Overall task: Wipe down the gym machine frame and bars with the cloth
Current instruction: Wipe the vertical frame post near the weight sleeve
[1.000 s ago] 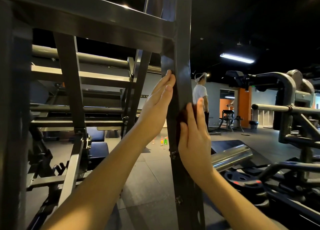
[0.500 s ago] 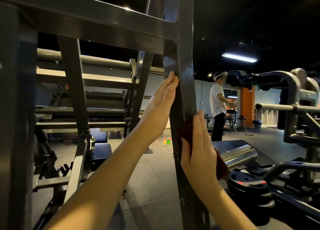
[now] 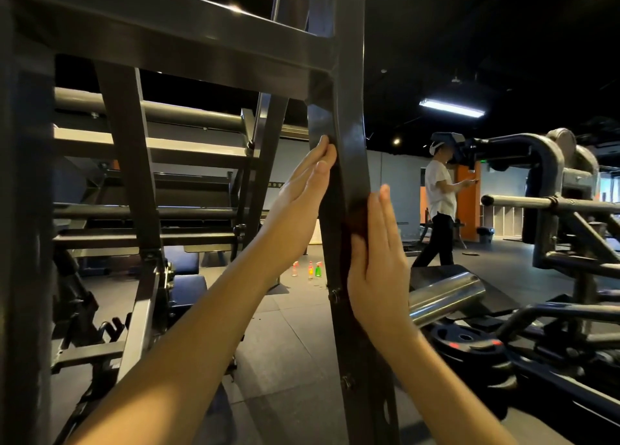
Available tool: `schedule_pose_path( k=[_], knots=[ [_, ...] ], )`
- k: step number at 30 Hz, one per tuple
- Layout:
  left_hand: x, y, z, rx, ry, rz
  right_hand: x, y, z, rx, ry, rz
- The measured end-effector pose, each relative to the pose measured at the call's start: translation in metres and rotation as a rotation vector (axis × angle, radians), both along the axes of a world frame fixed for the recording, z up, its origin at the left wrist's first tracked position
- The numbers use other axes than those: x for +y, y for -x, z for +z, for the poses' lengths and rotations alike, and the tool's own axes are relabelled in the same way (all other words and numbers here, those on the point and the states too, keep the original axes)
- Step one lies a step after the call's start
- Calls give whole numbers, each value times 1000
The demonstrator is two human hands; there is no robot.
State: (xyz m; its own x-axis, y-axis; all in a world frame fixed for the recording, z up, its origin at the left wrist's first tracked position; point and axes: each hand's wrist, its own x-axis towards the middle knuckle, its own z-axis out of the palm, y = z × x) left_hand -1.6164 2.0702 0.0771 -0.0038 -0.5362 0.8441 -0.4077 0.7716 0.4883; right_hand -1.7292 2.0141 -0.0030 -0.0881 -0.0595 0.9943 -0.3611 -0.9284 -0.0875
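Note:
A dark steel upright post (image 3: 349, 116) of the gym machine frame rises through the middle of the view and meets a slanted crossbeam (image 3: 174, 45) at the top. My left hand (image 3: 302, 200) lies flat against the post's left face, fingers straight. My right hand (image 3: 375, 260) presses a dark red cloth (image 3: 356, 220) against the post's right edge with straight fingers. Only a small patch of cloth shows beside my palm; the rest is hidden between hand and post.
More frame bars and rails (image 3: 161, 156) fill the left side. A chrome sleeve (image 3: 443, 297) and weight plates (image 3: 469, 340) lie low at right, with another machine (image 3: 550, 183) behind. A person in a white shirt (image 3: 439, 196) walks in the background. Three spray bottles (image 3: 310, 270) stand on the floor.
My right hand has slid the cloth up the post after dipping lower half a second ago. The left hand stays flat on the post. The person behind has walked further right.

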Motion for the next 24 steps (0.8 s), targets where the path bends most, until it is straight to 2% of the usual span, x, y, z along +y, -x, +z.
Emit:
schedule_pose_path(
  k=[2, 4, 6, 9, 11, 13, 18, 20, 24],
  knots=[
    [-1, 0, -1, -29, 15, -9, 1, 1, 47, -41, -61, 146],
    [0, 1, 0, -26, 9, -25, -2, 3, 71, -86, -94, 187],
    [0, 3, -2, -4, 5, -4, -1, -1, 59, -82, -69, 170],
    [1, 5, -5, 20, -5, 22, -3, -3, -8, 14, -62, 1],
    [1, 6, -9, -12, -16, 55, -7, 3, -42, 60, -79, -30],
    [5, 6, -15, -30, -24, 45, -8, 6, -35, 61, -107, -7],
    [8, -2, -44, -27, -75, 22, -1, -9, 26, 19, -108, -16],
    [9, -1, -60, -12, -153, 11, -2, -8, 9, 32, -83, -65],
    [16, 12, -97, 73, -222, 28, -7, 5, -91, 105, -129, -203]
  ],
)
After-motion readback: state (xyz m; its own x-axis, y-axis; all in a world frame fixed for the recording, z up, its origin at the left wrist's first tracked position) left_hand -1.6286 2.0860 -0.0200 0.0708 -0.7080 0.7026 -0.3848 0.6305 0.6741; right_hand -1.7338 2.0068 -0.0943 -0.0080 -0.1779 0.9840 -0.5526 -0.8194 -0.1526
